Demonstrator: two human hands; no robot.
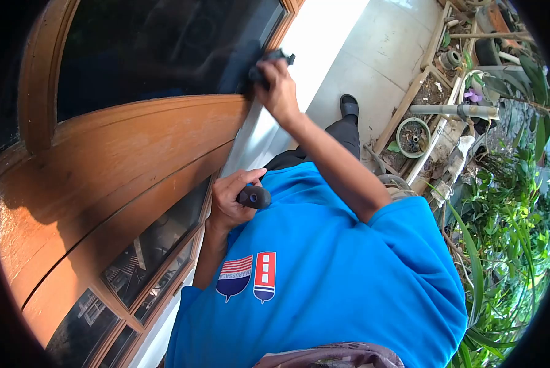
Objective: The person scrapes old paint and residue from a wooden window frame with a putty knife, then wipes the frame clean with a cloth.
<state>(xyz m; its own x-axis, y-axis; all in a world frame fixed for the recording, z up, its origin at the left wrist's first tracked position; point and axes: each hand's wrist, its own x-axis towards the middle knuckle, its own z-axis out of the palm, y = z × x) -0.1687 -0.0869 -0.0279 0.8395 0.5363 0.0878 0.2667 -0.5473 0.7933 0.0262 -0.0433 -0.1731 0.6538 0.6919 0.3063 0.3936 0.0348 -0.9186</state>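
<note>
My right hand (278,92) is closed around a bunched black cloth (261,75), somewhat blurred. It presses at the lower corner of the dark window pane (164,55), beside the wooden frame. Lower down and closer to my body, my left hand (227,199) wraps round a black handle (254,197) with a small hole in its end. The far part of that handle is hidden by the hand and shirt. The brown wooden panel (146,132) below the pane lies left of both hands.
More panes (158,251) in wooden frames stand at lower left. A white wall edge (321,37) borders the tiled floor (373,61). On the right are a round plant pot (413,137), a pale pole (453,111) and leafy plants (502,214). My sandalled foot (349,107) rests on the tiles.
</note>
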